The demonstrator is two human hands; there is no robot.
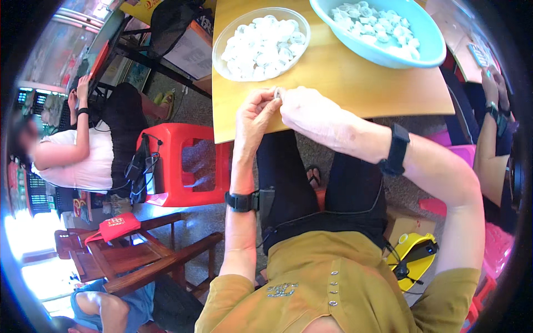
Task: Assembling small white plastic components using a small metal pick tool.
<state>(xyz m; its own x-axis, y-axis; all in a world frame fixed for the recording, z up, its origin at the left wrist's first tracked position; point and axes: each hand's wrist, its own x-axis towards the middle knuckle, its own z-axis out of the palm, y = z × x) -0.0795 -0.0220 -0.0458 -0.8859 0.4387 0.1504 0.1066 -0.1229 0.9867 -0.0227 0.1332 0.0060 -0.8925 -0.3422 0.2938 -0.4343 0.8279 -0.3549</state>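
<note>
Leftmost of what concerns you is a red stool (pixel 175 136), beside the wooden tabletop (pixel 344 89). At the tabletop's far left stands 1 shallow, clear round container (pixel 217 53), heaped with small white, translucent pieces (pixel 261 47); they lie loose, overlapping one another, and reach close to the rim.

Just below that container, over the near part of the tabletop, your left hand (pixel 255 112) has its thumb and forefinger pinched on 1 small piece (pixel 277 94). It sits between your 2 hands, lifted out of both vessels. Your right hand (pixel 305 108) meets it from the other side, its back turned upward; its fingertips are mostly hidden, so you cannot tell how firmly they grip.

Farther right, 1 light-blue basin (pixel 436 60) holds similar pale pieces (pixel 377 30), spread across its floor with some bare plastic showing at the left.

As for progress, 1 piece appears to be in work, and plenty lie in each of the 2 vessels. Which batch is finished and which is left cannot be told from this view, though the work looks well short of done.
</note>
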